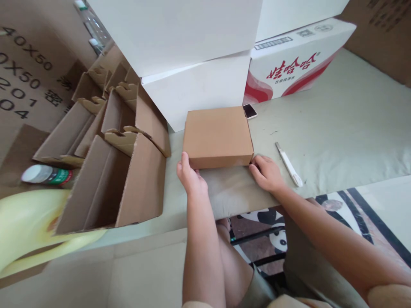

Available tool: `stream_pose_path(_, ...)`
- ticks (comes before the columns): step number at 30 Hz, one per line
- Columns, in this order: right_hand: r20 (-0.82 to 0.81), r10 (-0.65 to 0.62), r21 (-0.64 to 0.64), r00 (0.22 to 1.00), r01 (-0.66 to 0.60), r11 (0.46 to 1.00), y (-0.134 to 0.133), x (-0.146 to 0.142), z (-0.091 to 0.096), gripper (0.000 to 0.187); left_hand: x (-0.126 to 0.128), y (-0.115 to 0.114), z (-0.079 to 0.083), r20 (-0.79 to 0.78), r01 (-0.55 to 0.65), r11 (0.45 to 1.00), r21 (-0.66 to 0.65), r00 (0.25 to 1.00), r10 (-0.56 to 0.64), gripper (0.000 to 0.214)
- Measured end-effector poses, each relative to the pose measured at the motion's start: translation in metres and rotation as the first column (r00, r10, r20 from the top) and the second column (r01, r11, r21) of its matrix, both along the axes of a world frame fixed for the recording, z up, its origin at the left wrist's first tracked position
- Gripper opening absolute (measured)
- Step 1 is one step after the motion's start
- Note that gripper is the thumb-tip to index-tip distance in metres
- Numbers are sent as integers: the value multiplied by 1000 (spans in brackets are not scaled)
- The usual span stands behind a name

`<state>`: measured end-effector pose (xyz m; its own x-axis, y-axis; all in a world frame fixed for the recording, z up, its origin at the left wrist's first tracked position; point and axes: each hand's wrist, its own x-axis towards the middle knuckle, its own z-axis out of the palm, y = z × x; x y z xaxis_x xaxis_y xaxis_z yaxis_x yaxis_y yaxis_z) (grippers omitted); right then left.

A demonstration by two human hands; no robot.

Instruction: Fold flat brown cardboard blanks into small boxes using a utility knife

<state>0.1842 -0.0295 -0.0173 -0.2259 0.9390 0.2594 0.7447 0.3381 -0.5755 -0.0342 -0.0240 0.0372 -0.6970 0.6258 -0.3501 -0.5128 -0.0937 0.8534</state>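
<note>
A closed brown cardboard box sits on the cloth-covered table in front of me. My left hand holds its near left corner, the thumb up against the side and the other fingers mostly hidden behind the hand. At the near right corner, my right hand is closed with bent fingers pressed on the box edge. A white utility knife lies to the right of my right hand. Partly hidden behind the box's far right corner is a phone.
Several open cardboard boxes stand on the left, near a small bottle with a white cap and a pale yellow plastic object. White cartons are stacked behind, beside a red-and-white carton. The table's front edge runs below my hands.
</note>
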Motion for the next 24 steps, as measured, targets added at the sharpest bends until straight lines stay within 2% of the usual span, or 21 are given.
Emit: stream_pose_path(24, 19, -16, 31, 1000, 15, 999, 0, -2, 3, 22, -1, -1, 1, 72, 17, 1000, -26, 997, -15, 28)
